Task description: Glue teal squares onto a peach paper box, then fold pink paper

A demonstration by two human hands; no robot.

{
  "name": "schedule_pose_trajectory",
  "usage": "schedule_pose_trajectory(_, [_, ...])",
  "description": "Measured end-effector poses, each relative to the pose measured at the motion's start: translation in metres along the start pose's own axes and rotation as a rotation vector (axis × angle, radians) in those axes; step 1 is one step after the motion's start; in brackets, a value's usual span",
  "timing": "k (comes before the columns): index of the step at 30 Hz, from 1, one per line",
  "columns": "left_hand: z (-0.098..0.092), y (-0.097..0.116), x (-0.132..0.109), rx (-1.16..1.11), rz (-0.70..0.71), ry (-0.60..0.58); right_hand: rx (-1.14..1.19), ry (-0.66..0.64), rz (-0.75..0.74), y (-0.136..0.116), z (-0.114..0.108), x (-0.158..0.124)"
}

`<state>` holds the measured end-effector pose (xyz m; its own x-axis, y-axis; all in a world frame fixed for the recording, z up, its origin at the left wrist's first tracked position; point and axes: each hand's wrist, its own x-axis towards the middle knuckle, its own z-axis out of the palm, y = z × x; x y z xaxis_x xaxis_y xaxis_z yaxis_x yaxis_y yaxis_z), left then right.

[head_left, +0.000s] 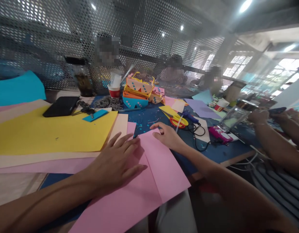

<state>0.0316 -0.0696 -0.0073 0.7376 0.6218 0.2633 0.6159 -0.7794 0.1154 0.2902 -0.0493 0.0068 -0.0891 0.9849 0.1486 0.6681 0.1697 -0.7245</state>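
Observation:
A pink sheet of paper (149, 181) lies folded in front of me on the blue table (222, 150), with a crease running down its middle. My left hand (115, 163) lies flat on the left half of the sheet, fingers spread. My right hand (166, 134) rests on the far upper corner of the folded flap, fingers stretched out and pressing the paper edge. Neither hand holds anything.
Yellow paper (49, 131) and other big sheets are stacked at the left, with a black phone (60, 106) and keys on them. Scissors with red and yellow handles (177, 120), a glue gun with cable, and coloured paper boxes (137, 92) lie beyond. Another person's arms (273, 136) work at the right.

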Motion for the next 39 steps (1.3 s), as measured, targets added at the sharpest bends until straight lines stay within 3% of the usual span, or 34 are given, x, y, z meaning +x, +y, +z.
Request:
schedule_pose_trajectory(4, [0.001,0.0,0.0,0.005,0.003,-0.018,0.0,0.012,-0.048,-0.002,0.003,-0.007])
schedule_pose_trajectory(13, [-0.001,0.0,0.0,0.021,0.012,-0.029,-0.115,-0.022,-0.007,-0.002,0.006,-0.01])
schedule_pose_trajectory(22, [-0.001,-0.001,0.0,0.006,0.008,-0.043,0.13,-0.056,-0.057,-0.006,-0.005,-0.028])
schedule_pose_trajectory(28, [0.003,-0.003,-0.001,0.002,0.023,0.011,0.034,-0.062,-0.021,-0.003,-0.004,-0.038])
schedule_pose_trajectory(39, [0.001,-0.003,-0.001,0.022,0.006,-0.029,0.06,-0.053,-0.018,-0.006,-0.006,-0.047])
